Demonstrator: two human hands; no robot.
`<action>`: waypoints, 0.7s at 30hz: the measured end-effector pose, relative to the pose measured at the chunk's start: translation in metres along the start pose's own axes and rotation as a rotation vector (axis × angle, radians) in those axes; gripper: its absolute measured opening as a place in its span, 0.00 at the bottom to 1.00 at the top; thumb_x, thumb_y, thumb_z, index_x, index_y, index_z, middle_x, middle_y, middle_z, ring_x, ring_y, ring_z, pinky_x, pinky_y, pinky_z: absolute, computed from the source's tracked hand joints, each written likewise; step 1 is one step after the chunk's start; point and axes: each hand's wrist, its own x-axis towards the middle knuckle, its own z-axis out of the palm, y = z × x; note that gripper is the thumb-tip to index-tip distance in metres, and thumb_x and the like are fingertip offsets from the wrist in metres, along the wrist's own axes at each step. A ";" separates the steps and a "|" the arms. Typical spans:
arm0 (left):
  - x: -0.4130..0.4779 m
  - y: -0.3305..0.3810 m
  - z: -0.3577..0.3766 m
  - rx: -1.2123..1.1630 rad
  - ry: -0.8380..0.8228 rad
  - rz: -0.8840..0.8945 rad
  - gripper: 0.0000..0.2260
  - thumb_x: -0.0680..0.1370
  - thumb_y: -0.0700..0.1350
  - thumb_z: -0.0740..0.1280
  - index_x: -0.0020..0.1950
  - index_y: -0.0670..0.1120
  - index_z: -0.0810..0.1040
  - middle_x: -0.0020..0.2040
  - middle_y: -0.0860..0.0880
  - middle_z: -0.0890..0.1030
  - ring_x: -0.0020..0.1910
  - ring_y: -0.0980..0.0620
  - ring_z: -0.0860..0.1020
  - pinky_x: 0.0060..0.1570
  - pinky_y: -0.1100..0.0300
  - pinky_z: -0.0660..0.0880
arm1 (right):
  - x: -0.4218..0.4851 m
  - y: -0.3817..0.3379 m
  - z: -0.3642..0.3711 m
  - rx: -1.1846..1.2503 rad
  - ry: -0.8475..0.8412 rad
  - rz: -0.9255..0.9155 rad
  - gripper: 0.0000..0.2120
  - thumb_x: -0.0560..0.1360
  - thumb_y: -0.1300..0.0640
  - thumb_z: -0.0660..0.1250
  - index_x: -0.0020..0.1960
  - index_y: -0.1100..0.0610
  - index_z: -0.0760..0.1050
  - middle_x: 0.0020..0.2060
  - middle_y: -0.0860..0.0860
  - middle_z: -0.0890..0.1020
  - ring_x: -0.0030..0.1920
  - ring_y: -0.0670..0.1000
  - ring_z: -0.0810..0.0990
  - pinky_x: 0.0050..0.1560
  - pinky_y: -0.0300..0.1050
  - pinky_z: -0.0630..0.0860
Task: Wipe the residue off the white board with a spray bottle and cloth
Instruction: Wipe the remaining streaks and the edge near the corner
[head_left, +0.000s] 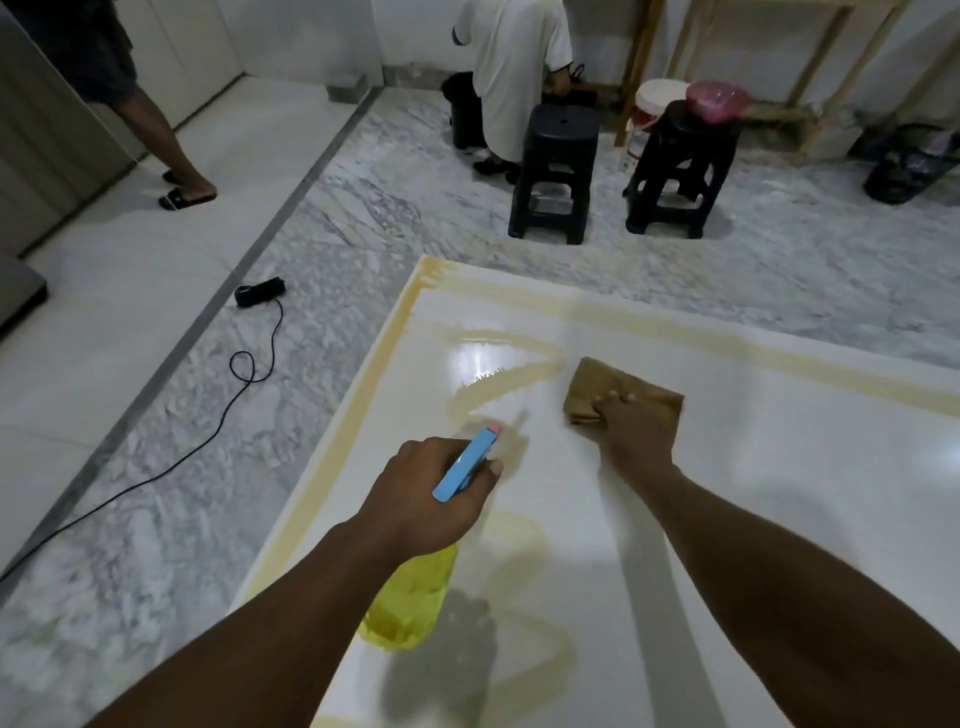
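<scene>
White board (753, 493): it lies flat on the marble floor and fills the lower right of my view; its surface is glossy, with a yellowish band along the edges.
Residue (498, 395): I see tan zigzag streaks on the board, one patch ahead of the hands and another nearer to me, partly under the bottle's shadow.
Left hand (431, 493): my fingers are wrapped around the neck of the spray bottle (410, 597), holding it above the board; yellow body hangs below the fist, blue trigger head points forward toward the far streaks.
Right hand (636, 431): I have it pressed flat on the cloth (623, 389), fingers curled over its near edge.
Cloth: brown, folded, flat on the board just right of the far zigzag.
Cable (249, 364): black, looping across the floor left of the board.
Stools (558, 176): two black plastic ones beyond the board.
Bucket (652, 114): white, behind the right stool.
Other people: one in a white shirt (514, 67) sits at the far wall; bare legs in sandals (182, 192) stand far left.
</scene>
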 end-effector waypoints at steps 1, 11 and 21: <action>0.000 -0.001 0.000 0.003 -0.004 0.001 0.17 0.79 0.59 0.65 0.39 0.48 0.70 0.30 0.43 0.77 0.30 0.42 0.82 0.38 0.40 0.79 | -0.014 0.000 0.007 -0.021 0.012 -0.043 0.17 0.79 0.57 0.61 0.66 0.50 0.77 0.65 0.53 0.78 0.65 0.57 0.75 0.61 0.45 0.72; -0.068 0.016 -0.011 0.025 -0.023 0.066 0.21 0.80 0.58 0.66 0.35 0.43 0.73 0.32 0.41 0.79 0.32 0.41 0.82 0.40 0.41 0.81 | -0.235 -0.016 0.043 -0.103 0.046 -0.136 0.27 0.59 0.70 0.79 0.55 0.51 0.85 0.56 0.53 0.85 0.56 0.59 0.84 0.39 0.57 0.84; -0.186 -0.004 -0.041 0.020 -0.048 0.099 0.24 0.80 0.58 0.66 0.35 0.40 0.71 0.29 0.46 0.72 0.29 0.41 0.75 0.36 0.44 0.77 | -0.353 -0.060 -0.025 0.534 -0.289 0.245 0.08 0.79 0.59 0.62 0.52 0.53 0.80 0.51 0.57 0.84 0.48 0.55 0.82 0.53 0.52 0.81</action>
